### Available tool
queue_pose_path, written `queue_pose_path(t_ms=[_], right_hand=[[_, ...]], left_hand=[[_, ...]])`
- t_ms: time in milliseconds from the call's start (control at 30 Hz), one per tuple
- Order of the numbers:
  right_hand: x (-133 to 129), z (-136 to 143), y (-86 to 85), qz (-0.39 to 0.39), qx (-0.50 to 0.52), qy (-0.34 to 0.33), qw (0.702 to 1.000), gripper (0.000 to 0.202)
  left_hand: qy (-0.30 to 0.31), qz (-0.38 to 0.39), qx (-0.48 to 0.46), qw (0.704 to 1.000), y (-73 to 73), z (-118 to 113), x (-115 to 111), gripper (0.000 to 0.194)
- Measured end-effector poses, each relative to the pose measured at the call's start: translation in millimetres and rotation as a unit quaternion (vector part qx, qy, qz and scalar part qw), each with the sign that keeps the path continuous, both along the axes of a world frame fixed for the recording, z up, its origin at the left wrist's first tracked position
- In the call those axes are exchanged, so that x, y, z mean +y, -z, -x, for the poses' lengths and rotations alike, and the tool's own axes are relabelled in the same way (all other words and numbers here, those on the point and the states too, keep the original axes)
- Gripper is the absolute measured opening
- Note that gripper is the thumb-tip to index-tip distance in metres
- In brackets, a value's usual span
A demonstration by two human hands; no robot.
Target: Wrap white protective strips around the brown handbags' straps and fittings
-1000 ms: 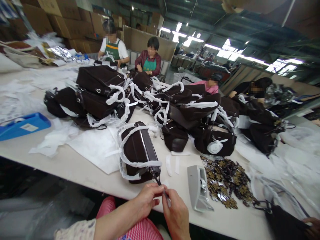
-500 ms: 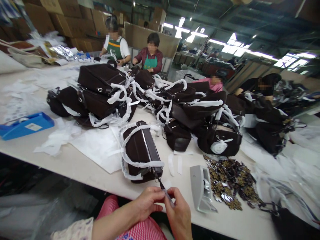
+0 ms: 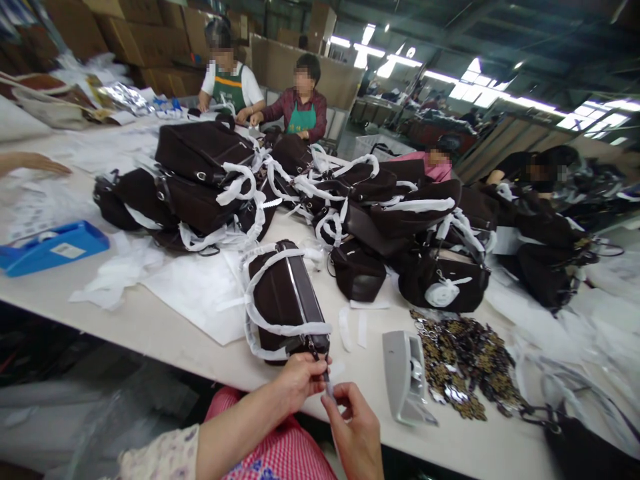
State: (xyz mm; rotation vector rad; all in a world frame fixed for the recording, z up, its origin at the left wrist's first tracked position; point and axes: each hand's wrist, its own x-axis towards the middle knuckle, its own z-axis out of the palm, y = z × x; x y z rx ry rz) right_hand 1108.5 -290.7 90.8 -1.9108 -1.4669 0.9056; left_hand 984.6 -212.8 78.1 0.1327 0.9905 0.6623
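Observation:
A dark brown handbag (image 3: 280, 300) lies on the table before me, its handle (image 3: 287, 329) wound in white wrapping. From the bag's near corner a thin dark strap (image 3: 327, 375) reaches toward me. My left hand (image 3: 299, 381) pinches this strap close to the bag. Lower down, my right hand (image 3: 356, 423) pinches a pale, thin strip (image 3: 329, 391) at the strap's end between thumb and forefinger. Whether that strip is tape or wrapping, I cannot tell.
A grey tape dispenser (image 3: 403, 377) and a heap of metal-and-dark tags (image 3: 465, 367) are at right. Further back lie piled handbags (image 3: 200, 153). A blue tape dispenser (image 3: 60, 247) stands left. Co-workers sit across; another person's hand (image 3: 35, 162) reaches in at left.
My left hand has moved up along the strap, nearer the bag, and apart from my right hand. Another person's hand has appeared at the left edge.

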Motion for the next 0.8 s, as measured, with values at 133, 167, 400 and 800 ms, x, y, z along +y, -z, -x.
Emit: queue_pose_path(t_ms=[133,167,400,800], right_hand=[[2,2,0.3,0.024,0.115,0.043,0.992,0.025],[2,2,0.1,0.030,0.147,0.051,0.987,0.027],[13,8,5.2,0.025,0.228,0.094,0.969,0.026],[54,12,8.7,0.047,0.252,0.129,0.958,0.036]], left_hand=[[0.005,-0.003,0.015,1.000,4.0,-2,0,0.021],[0.009,-0.005,0.019,1.000,5.3,-2,1,0.022],[0.028,-0.017,0.055,0.998,10.3,-1,1,0.033],[0.108,-0.020,-0.010,0.994,-13.6,14,-17,0.056]])
